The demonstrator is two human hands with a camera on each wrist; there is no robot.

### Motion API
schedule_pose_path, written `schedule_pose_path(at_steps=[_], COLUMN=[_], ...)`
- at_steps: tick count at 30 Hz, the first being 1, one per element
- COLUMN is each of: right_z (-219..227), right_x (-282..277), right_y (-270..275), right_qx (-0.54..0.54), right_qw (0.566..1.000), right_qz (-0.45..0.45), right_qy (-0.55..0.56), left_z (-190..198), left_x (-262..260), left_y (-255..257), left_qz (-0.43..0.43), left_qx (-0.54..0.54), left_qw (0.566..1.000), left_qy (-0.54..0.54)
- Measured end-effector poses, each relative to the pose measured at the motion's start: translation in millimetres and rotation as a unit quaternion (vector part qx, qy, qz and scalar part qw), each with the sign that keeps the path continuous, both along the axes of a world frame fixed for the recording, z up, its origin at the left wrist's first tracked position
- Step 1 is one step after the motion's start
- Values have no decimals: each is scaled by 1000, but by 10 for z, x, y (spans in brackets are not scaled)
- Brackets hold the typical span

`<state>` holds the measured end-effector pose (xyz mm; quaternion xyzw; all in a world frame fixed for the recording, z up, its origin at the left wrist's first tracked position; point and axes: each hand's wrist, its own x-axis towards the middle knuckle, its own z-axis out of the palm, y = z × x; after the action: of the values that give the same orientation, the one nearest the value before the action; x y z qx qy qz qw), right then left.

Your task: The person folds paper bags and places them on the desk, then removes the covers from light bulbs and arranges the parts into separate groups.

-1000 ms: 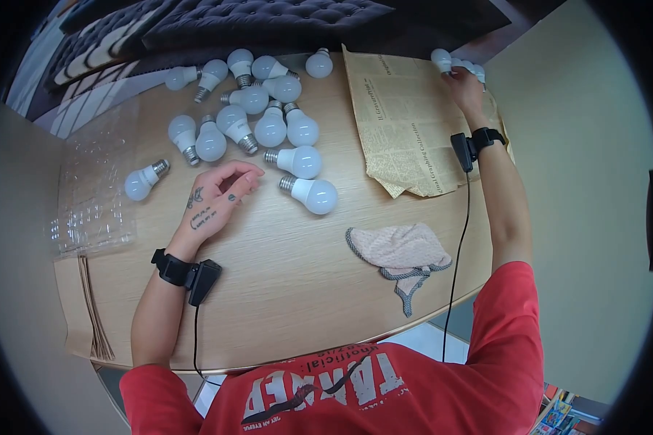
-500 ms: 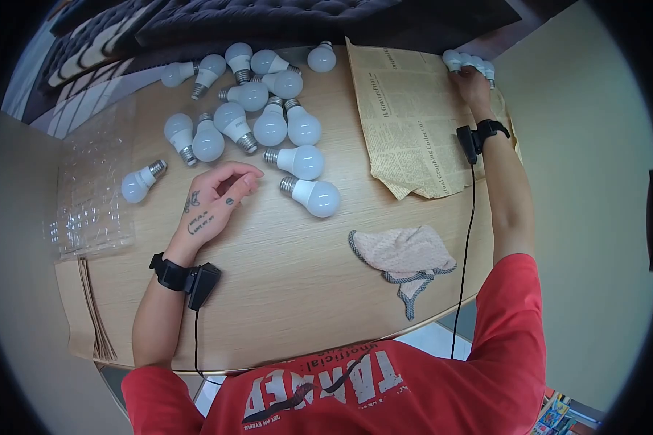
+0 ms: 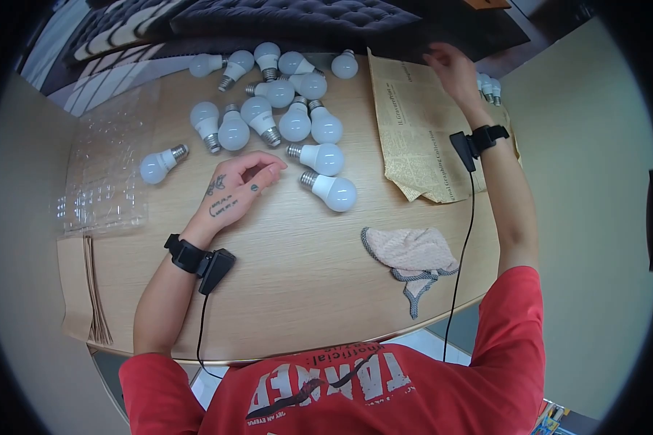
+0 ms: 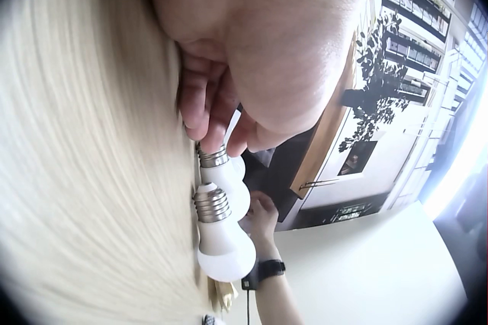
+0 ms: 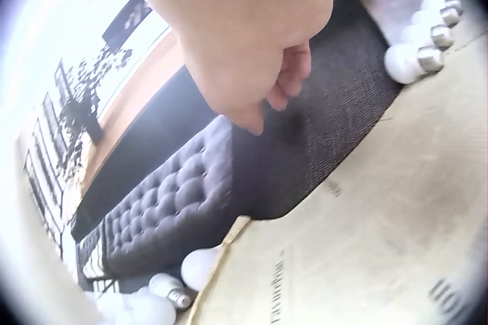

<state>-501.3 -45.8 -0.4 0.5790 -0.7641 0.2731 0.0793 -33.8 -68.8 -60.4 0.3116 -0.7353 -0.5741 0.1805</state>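
Observation:
My left hand (image 3: 236, 190) rests on the wooden table, fingers loosely bent and holding nothing. Just beyond its fingertips lie two white light bulbs, one (image 3: 323, 159) farther back and the other (image 3: 335, 193) nearer me; both metal bases also show in the left wrist view. Above the back part of a printed brown newspaper sheet (image 3: 422, 148) hovers my right hand (image 3: 456, 78), empty, its fingers softly bent. To the right of that hand, a short row of bulbs (image 5: 404, 64) stands at the sheet's back right corner, partly hidden by the hand in the head view.
A cluster of several bulbs (image 3: 258, 112) covers the back left of the table, with one bulb (image 3: 161, 165) apart. Clear plastic trays (image 3: 109, 170) and folded brown paper bags (image 3: 75, 283) lie along the left edge. A pink cloth (image 3: 411, 250) lies front right.
My right hand has let go at the row of bulbs and moved up and left, away from it, empty. My left hand keeps its place on the table. The head view has shifted slightly.

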Motion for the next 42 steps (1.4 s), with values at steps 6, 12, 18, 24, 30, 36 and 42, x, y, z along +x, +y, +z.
schedule_pose_path(at_steps=[6, 12, 18, 24, 30, 36, 42], right_z=[-50, -250, -291, -312, -231, -15, -60], right_x=[713, 902, 993, 1015, 938, 601, -83], right_y=[-514, -837, -880, -811, -682, -414, -39], right_qx=[42, 142, 161, 142, 13, -37, 18], right_qw=[953, 934, 932, 939, 954, 988, 1000], right_qz=[220, 247, 253, 243, 245, 132, -25], right_qy=[202, 214, 205, 196, 172, 65, 1], left_z=[58, 59, 30, 74, 38, 17, 46], left_x=[5, 2, 13, -2, 3, -1, 1], left_y=[8, 10, -14, 10, -6, -1, 2], left_qz=[10, 14, -2, 11, -3, 1, -1], left_qx=[-10, -13, -30, -9, -29, -16, -16], left_qw=[1000, 1000, 1000, 1000, 1000, 1000, 1000], left_qy=[-2, -2, -4, -8, -9, 3, -4])
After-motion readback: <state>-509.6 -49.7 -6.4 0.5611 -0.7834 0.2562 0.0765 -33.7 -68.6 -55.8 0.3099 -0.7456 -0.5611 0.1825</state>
